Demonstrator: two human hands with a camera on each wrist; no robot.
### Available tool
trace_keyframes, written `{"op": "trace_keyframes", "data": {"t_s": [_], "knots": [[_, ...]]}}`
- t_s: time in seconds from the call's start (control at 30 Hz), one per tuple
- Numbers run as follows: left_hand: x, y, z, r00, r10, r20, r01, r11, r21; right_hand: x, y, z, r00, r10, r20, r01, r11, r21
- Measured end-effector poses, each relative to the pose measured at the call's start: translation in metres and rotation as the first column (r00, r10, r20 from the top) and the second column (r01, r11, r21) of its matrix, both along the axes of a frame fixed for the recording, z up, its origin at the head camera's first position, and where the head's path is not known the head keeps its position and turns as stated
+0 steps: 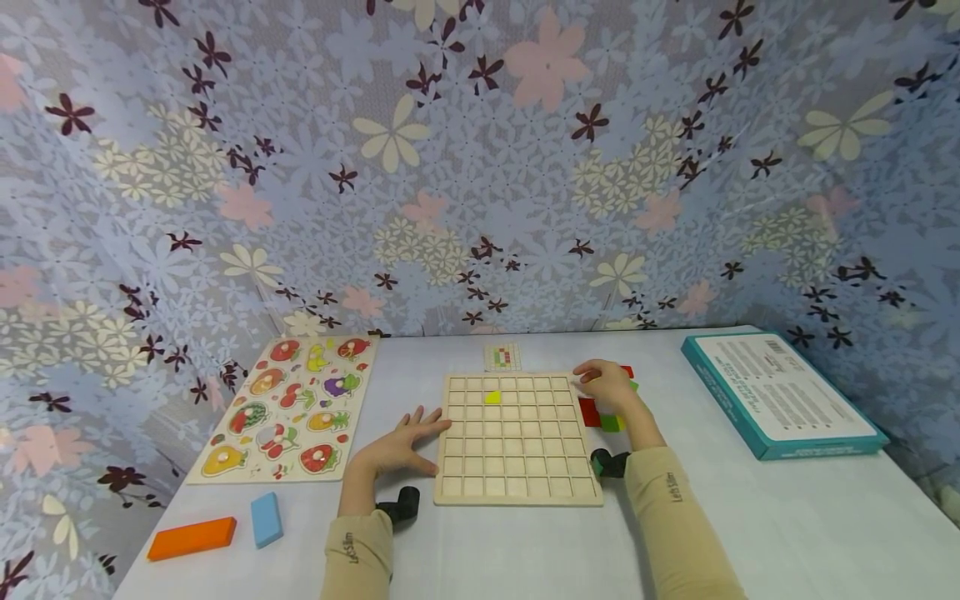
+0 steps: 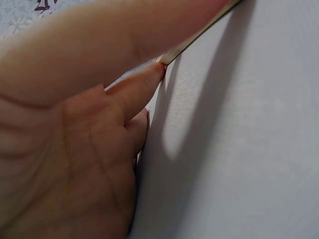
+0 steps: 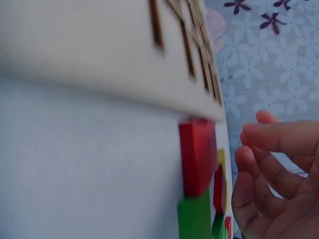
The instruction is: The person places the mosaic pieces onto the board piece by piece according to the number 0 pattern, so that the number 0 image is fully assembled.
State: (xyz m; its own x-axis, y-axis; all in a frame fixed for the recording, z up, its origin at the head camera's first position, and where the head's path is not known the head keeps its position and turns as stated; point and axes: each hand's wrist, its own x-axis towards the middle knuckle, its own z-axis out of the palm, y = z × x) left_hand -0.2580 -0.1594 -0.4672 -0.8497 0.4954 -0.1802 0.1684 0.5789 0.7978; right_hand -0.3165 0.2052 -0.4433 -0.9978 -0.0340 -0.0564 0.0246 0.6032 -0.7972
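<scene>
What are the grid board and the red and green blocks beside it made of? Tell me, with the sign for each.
Grid board: looks like pale unpainted wood, matt, with dark thin lines between the squares, perhaps cut or burnt in. Red block and green block: solid, even glossy colour with sharp edges; painted wood or plastic, the look leaves it open. The right hand hovers over them.

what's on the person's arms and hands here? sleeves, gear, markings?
Both arms wear beige long sleeves, each with small dark lettering near the cuff, too small to read surely. A black wrist-mounted device sits by the left hand; one by the right hand looks black with a green tint. Both hands are bare: no gloves, no rings visible.
</scene>
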Motion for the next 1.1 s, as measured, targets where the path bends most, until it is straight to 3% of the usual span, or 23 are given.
{"op": "trace_keyframes", "data": {"t_s": [0.4,1.1], "knots": [[0.000,0.001,0.000,1.000,0.019,0.014,-0.019,1.000,0.002,-0.010,0.013,-0.004,1.000,-0.012,0.019,0.010,0.994,0.107],[-0.001,0.000,-0.001,1.000,0.010,0.014,-0.010,1.000,0.015,-0.013,0.012,-0.002,0.996,0.064,0.062,-0.075,0.979,0.189]]}}
